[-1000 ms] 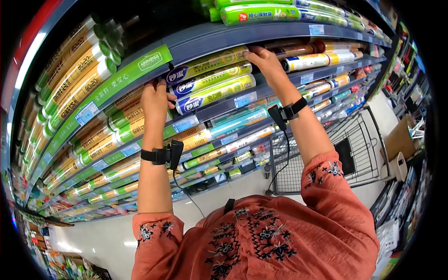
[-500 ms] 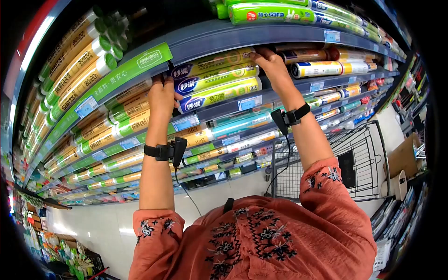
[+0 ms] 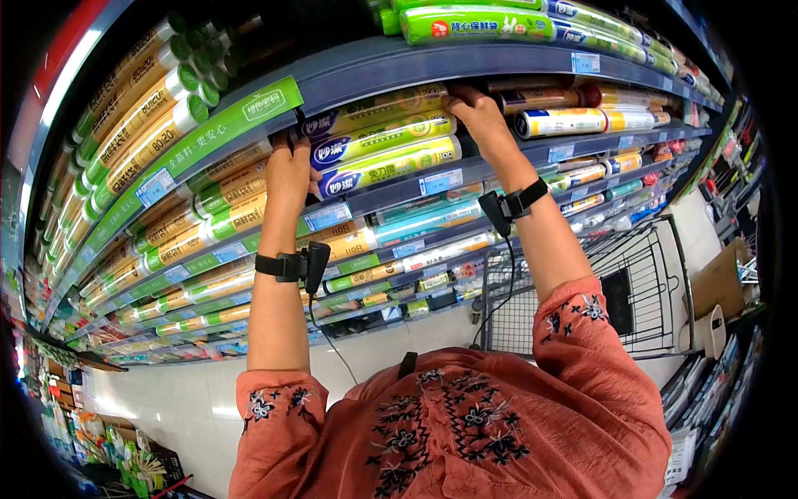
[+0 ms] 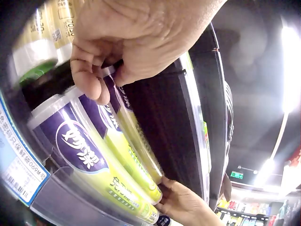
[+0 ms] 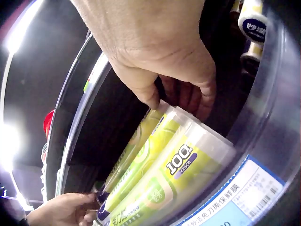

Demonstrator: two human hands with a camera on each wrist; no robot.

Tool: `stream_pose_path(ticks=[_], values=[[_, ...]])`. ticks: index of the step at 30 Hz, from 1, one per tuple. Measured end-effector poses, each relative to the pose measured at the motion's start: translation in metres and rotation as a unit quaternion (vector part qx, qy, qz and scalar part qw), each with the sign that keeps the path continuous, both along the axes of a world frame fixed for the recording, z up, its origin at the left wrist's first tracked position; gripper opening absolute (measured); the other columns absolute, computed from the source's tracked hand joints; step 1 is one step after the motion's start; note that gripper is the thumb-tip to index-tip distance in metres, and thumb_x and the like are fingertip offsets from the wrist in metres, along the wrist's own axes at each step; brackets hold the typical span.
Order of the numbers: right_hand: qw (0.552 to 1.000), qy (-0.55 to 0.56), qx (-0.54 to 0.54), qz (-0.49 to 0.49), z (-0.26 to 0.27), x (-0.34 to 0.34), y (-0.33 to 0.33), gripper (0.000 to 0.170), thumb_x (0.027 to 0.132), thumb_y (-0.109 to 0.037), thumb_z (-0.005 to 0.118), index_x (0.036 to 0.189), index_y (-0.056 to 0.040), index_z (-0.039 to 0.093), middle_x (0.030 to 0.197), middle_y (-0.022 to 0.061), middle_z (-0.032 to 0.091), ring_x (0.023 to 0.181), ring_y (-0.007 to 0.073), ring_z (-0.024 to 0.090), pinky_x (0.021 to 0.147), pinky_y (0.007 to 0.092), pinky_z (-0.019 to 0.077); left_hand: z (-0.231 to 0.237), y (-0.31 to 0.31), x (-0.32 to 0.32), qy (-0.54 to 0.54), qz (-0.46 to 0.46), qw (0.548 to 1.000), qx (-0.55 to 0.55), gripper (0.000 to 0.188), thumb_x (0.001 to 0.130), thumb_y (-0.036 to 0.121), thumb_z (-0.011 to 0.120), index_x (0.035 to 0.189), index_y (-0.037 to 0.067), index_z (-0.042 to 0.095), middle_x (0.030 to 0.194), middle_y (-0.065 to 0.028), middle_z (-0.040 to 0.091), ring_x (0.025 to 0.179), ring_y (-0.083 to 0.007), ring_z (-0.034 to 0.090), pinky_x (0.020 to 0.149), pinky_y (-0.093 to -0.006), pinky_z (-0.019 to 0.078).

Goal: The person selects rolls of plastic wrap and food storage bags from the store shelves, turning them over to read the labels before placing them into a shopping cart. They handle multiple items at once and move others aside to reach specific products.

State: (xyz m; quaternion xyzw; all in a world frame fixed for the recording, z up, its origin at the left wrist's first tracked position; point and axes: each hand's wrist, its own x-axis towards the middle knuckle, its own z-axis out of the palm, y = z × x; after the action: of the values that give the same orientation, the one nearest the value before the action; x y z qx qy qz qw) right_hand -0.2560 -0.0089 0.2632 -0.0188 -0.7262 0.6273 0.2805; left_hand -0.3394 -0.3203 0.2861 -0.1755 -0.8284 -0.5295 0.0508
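Several purple, yellow and green film rolls lie on a shelf, among them a front roll [image 3: 391, 166] marked 100. The left hand [image 3: 289, 172] is at their left ends; in the left wrist view the left hand [image 4: 127, 42] has its thumb and fingers curled round the end of the rearmost roll [image 4: 129, 110]. At the right ends is the right hand [image 3: 486, 125]. The right wrist view shows the right hand [image 5: 155, 61] with its thumb on the rearmost roll's end [image 5: 149, 120], its other fingers curled behind the rolls' ends, partly hidden.
Brown and green rolls [image 3: 150, 125] fill the shelves at the left. Green packs [image 3: 478, 25] sit on the shelf above, and white and yellow rolls [image 3: 561, 123] lie right of the right hand. A wire shopping cart [image 3: 648, 291] stands at the lower right.
Since a second ago the view has shifted a little, and both hands with the rolls appear slightly farther right. Their hold at the roll ends looks the same.
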Motion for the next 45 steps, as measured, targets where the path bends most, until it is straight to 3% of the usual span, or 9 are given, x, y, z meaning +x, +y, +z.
stream_pose_path(ticks=[5, 15, 20, 23, 26, 27, 30, 34, 45], values=[[0.999, 0.005, -0.042, -0.006, -0.013, -0.003, 0.010, 0.033, 0.097, -0.019, 0.054, 0.123, -0.0008, 0.063, 0.113, 0.0075, 0.067, 0.102, 0.0153, 0.061, 0.093, 0.0293, 0.0464, -0.009, -0.001, 0.019, 0.013, 0.009, 1.000, 0.017, 0.036, 0.100, 0.026, 0.051, 0.120, -0.004, 0.050, 0.062, -0.0103, 0.060, 0.046, -0.0158, 0.056, 0.041, -0.0283, 0.0456], [0.998, 0.023, -0.064, -0.002, -0.015, 0.004, -0.006, 0.036, 0.098, -0.018, 0.053, 0.128, 0.0014, 0.059, 0.118, 0.0057, 0.065, 0.108, 0.0147, 0.059, 0.096, 0.0298, 0.0453, -0.019, -0.002, 0.035, 0.026, -0.010, 0.999, 0.024, 0.051, 0.102, 0.024, 0.049, 0.141, -0.006, 0.036, 0.081, -0.0123, 0.061, 0.058, -0.0138, 0.061, 0.044, -0.0268, 0.0475], [0.993, 0.056, -0.093, -0.052, -0.023, -0.001, -0.008, 0.045, 0.098, -0.033, 0.052, 0.125, 0.0018, 0.062, 0.112, 0.0089, 0.068, 0.102, 0.0173, 0.060, 0.093, 0.0272, 0.0424, -0.019, -0.002, 0.044, -0.005, -0.006, 1.000, 0.011, 0.056, 0.102, 0.023, 0.049, 0.148, -0.004, 0.031, 0.084, -0.0114, 0.062, 0.059, -0.0137, 0.060, 0.047, -0.0271, 0.0483], [0.994, 0.000, -0.094, -0.056, -0.016, 0.002, -0.015, 0.061, 0.099, -0.049, 0.048, 0.132, 0.0026, 0.055, 0.125, 0.0111, 0.062, 0.110, 0.0205, 0.059, 0.097, 0.0304, 0.0437, -0.023, 0.000, 0.062, 0.035, -0.002, 0.998, 0.043, 0.061, 0.101, 0.023, 0.051, 0.150, -0.004, 0.028, 0.109, -0.0180, 0.065, 0.061, -0.0132, 0.060, 0.051, -0.0264, 0.0493], [0.979, -0.047, -0.197, 0.022, -0.021, -0.006, -0.015, 0.074, 0.098, -0.062, 0.045, 0.134, 0.0019, 0.054, 0.129, 0.0127, 0.061, 0.112, 0.0222, 0.060, 0.098, 0.0317, 0.0452, -0.049, -0.010, 0.070, 0.126, -0.005, 0.990, 0.061, 0.063, 0.101, 0.022, 0.052, 0.153, 0.000, 0.024, 0.138, -0.0227, 0.051, 0.064, -0.0106, 0.059, 0.051, -0.0250, 0.0493], [0.966, -0.056, -0.246, 0.060, -0.024, -0.009, -0.014, 0.077, 0.097, -0.066, 0.043, 0.133, 0.0015, 0.055, 0.128, 0.0130, 0.061, 0.111, 0.0224, 0.060, 0.097, 0.0316, 0.0456, -0.048, -0.014, 0.082, 0.071, -0.032, 0.993, 0.089, 0.062, 0.102, 0.021, 0.052, 0.153, 0.001, 0.025, 0.150, -0.0216, 0.039, 0.066, -0.0106, 0.059, 0.053, -0.0248, 0.0499], [0.964, -0.055, -0.253, 0.059, -0.022, -0.008, -0.020, 0.085, 0.094, -0.072, 0.041, 0.126, 0.0051, 0.059, 0.118, 0.0153, 0.066, 0.106, 0.0230, 0.062, 0.093, 0.0323, 0.0478, -0.060, -0.026, 0.101, 0.046, -0.035, 0.993, 0.099, 0.061, 0.102, 0.021, 0.051, 0.153, 0.001, 0.026, 0.149, -0.0215, 0.041, 0.065, -0.0107, 0.059, 0.053, -0.0248, 0.0502], [0.968, -0.068, -0.235, 0.058, -0.023, -0.009, -0.021, 0.085, 0.096, -0.071, 0.039, 0.131, 0.0051, 0.055, 0.124, 0.0161, 0.063, 0.107, 0.0229, 0.063, 0.091, 0.0319, 0.0496, -0.066, -0.036, 0.117, -0.005, -0.028, 0.993, 0.117, 0.062, 0.101, 0.020, 0.053, 0.151, -0.005, 0.026, 0.149, -0.0261, 0.040, 0.068, -0.0115, 0.061, 0.055, -0.0236, 0.0503], [0.969, -0.057, -0.228, 0.083, -0.023, -0.007, -0.023, 0.086, 0.097, -0.071, 0.036, 0.135, 0.0048, 0.052, 0.128, 0.0166, 0.062, 0.112, 0.0235, 0.062, 0.096, 0.0318, 0.0476, -0.093, -0.039, 0.111, -0.026, -0.018, 0.994, 0.102, 0.061, 0.101, 0.024, 0.054, 0.150, -0.002, 0.029, 0.148, -0.0245, 0.041, 0.066, -0.0113, 0.060, 0.053, -0.0244, 0.0504]])
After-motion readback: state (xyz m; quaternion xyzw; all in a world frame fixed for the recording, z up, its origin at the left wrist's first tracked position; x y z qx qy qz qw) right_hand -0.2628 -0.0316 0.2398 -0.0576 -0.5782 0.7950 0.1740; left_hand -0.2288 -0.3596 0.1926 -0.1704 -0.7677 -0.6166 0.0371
